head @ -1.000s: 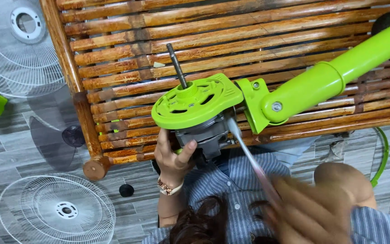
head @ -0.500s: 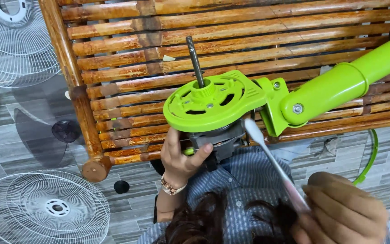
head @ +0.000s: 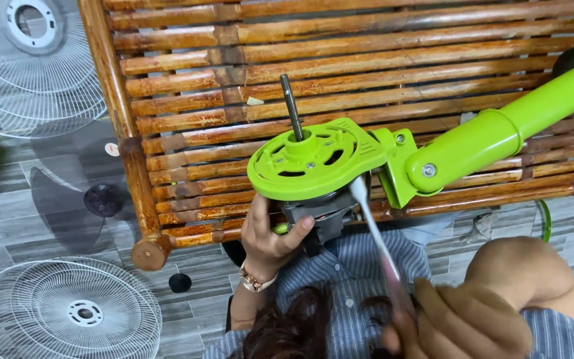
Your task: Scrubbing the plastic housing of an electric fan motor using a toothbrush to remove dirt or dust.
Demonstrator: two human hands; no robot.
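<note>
Brushing the Fan Motor on the Bamboo Bench

Holding the work steady, the left hand [head: 268, 233] wraps around the dark motor [head: 320, 214] that hangs under the green disc [head: 310, 158]; its fingers close on the motor's left side and the thumb lies across the front. The right hand [head: 463, 322] is shut in a fist round the pink handle of a toothbrush [head: 375, 233], whose white head reaches up to the disc's near right edge, touching or just beside the motor; which one, the blur hides.

The motor sits at the near edge of the bench [head: 187, 113], over the person's lap. A bare steel shaft [head: 292, 106] stands up from the disc's hub. To the right, the disc joins a green bracket and a thick green pole [head: 499, 136] that runs off to the far right.

As to progress, the fan looks fully stripped: no blade or guard is on the shaft. Two white wire guards lie on the tiled floor at left, one far [head: 28, 60] and one near [head: 68, 309], with a dark translucent blade [head: 94, 193] between them and a small black cap [head: 179, 282] near the bench leg. So the taking apart seems done, and cleaning around the motor seems under way; how much of it is already cleaned cannot be told. The loose parts all remain off the fan.
</note>
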